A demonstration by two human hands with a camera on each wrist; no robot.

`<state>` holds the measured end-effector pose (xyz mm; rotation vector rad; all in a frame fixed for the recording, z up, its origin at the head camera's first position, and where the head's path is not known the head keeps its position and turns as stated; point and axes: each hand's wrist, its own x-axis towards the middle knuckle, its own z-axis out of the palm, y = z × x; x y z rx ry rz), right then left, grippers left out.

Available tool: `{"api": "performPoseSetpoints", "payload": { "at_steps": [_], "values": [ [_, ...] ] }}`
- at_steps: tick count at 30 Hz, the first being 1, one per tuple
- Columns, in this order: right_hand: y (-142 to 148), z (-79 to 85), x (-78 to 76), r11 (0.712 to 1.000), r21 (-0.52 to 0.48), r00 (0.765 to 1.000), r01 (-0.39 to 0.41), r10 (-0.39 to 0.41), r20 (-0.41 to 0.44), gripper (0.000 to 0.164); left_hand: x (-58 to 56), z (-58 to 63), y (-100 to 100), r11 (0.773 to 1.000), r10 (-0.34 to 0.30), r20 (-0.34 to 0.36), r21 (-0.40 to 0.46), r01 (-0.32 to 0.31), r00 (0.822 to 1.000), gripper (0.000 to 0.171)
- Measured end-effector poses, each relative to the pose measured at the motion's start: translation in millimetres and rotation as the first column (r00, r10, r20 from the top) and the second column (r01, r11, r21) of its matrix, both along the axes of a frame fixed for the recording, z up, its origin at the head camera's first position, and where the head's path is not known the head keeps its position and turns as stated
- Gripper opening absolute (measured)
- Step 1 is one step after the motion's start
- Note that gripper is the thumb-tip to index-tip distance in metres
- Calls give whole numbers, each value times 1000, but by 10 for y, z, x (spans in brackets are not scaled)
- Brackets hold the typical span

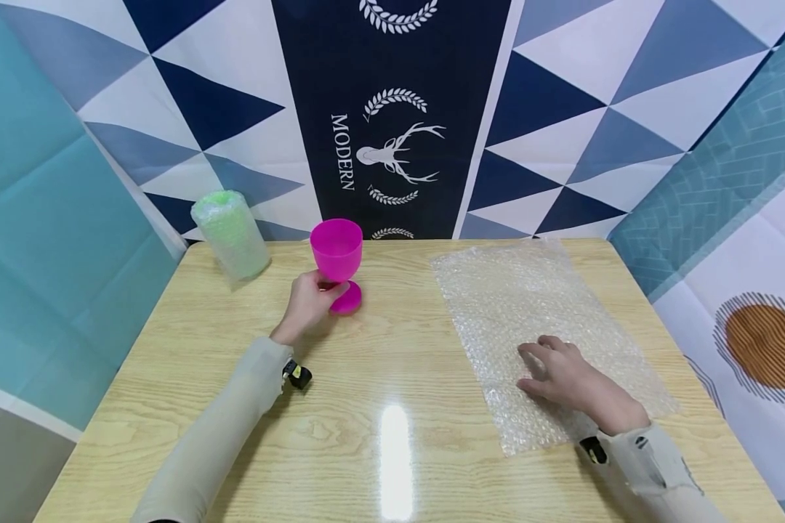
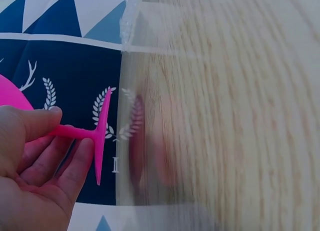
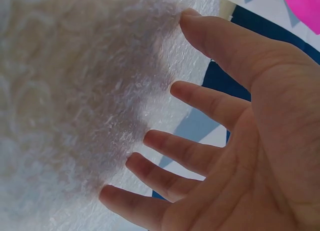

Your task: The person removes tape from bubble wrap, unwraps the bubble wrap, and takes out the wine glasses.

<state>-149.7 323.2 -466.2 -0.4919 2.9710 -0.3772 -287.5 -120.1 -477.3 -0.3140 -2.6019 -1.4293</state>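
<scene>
A bright pink plastic goblet (image 1: pixel 337 256) stands upright in my left hand (image 1: pixel 305 305), near the table's back edge. Thumb and fingers pinch its stem just below the bowl. In the left wrist view the goblet's round foot (image 2: pixel 101 136) shows close over the tabletop, with a pink reflection beside it. My right hand (image 1: pixel 565 379) rests its fingertips on a flat sheet of clear bubble wrap (image 1: pixel 517 301) at the right. Its fingers are spread and slightly bent in the right wrist view, with nothing between them.
A green item in clear wrap (image 1: pixel 232 238), shaped like a cylinder, stands at the back left of the wooden table (image 1: pixel 340 436). Patterned cloth (image 1: pixel 386 156) hangs behind the table. A strip of light reflects off the front of the tabletop.
</scene>
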Motion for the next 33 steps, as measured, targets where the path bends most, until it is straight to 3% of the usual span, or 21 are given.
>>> {"api": "performPoseSetpoints", "payload": {
  "at_steps": [11,18,33],
  "values": [
    [15,-4,-2,1000,-8,1000,17,-16,26,62,-83,-10,-38,1000,3,15,-5,-3,1000,23],
    [10,-16,-5,1000,-8,1000,14,-14,23,61,-160,-28,-99,1000,12,62,8,-13,998,25],
    [2,-8,-1,1000,-24,1000,16,-16,16,61,-268,-31,-166,999,47,31,-8,-47,998,26]
  ]
}}
